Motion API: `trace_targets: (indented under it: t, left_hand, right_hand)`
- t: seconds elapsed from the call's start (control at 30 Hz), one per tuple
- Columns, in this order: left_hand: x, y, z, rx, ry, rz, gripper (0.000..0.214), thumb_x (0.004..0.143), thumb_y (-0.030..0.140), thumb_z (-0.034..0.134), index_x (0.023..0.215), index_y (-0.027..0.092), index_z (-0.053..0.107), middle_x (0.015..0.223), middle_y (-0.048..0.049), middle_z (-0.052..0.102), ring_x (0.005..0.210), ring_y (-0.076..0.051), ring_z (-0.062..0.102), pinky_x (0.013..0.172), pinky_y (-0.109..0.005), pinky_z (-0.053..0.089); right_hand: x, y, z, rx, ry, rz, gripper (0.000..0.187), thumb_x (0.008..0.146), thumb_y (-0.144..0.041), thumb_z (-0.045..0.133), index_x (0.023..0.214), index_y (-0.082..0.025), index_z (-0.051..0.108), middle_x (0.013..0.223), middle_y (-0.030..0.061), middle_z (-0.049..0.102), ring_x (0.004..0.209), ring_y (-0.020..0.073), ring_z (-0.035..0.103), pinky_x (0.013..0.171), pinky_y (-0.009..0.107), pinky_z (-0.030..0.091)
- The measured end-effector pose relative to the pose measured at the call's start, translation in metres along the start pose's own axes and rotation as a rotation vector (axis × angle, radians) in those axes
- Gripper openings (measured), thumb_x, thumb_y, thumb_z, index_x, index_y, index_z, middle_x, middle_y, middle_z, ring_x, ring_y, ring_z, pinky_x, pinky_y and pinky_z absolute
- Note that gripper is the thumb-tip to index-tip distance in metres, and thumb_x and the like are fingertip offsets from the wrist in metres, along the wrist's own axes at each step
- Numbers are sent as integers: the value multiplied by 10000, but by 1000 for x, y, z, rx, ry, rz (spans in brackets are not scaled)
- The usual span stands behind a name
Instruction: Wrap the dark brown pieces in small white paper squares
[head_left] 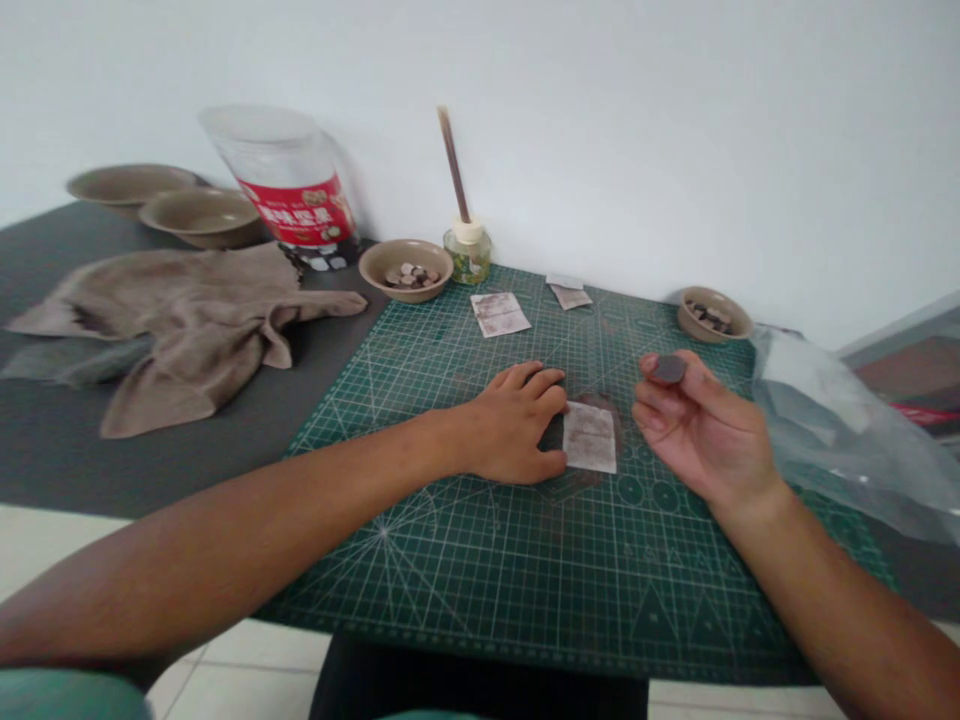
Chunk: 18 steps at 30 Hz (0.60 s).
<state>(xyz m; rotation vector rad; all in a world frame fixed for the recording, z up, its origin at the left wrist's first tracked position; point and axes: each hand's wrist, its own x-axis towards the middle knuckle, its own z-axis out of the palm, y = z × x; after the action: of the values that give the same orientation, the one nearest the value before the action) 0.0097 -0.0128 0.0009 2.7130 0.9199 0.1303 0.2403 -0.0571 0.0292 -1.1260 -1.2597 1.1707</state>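
A small dark disc (669, 369), probably light and stiff and best taken by its rim, is held between thumb and fingertips of the right hand (697, 430). The left hand (514, 425), empty and loosely curled palm-down, rests just beside a stained paper square (589, 437) on the green cutting mat (450, 560).

dark grey disc (669, 369), green gridded mat (525, 590)

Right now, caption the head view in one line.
Left hand touching a stained white paper sheet on a green cutting mat; right hand holding a small dark grey disc.
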Motion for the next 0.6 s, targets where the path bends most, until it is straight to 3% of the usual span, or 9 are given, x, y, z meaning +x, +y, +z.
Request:
trace_targets:
  t: [0.2,0.43,0.5,0.6]
  left_hand:
    - [0,0,-1,-14,-13,-5,550,866,519,568,1287,172,507,1597,-146,303,1495,-398,198,1197,-551,227]
    - [0,0,-1,-9,-18,2,555,870,530,568,1295,179,503,1598,-149,303,1499,-389,200,1201,-545,219]
    - [0,0,-2,-13,-15,6,556,873,529,564,1299,178,499,1597,-150,305,1501,-389,197,1203,-552,210]
    - [0,0,-2,-17,-18,0,557,874,531,558,1299,177,497,1601,-148,299,1502,-387,192,1204,-550,208]
  right_hand:
    - [0,-1,5,133,-64,27,206,905,-430,587,817,-266,500,950,15,624,579,132,436,500,302,379]
    - [2,5,1,-1,-81,24,217,903,-447,573,831,-259,491,950,20,622,578,133,425,513,289,384]
    - [3,9,-2,-170,-126,-24,178,903,-413,608,861,-249,555,969,28,644,618,136,484,556,292,424]
    - [1,13,-1,-623,-254,-166,93,920,-317,621,885,-231,630,994,43,669,806,177,591,714,329,483]
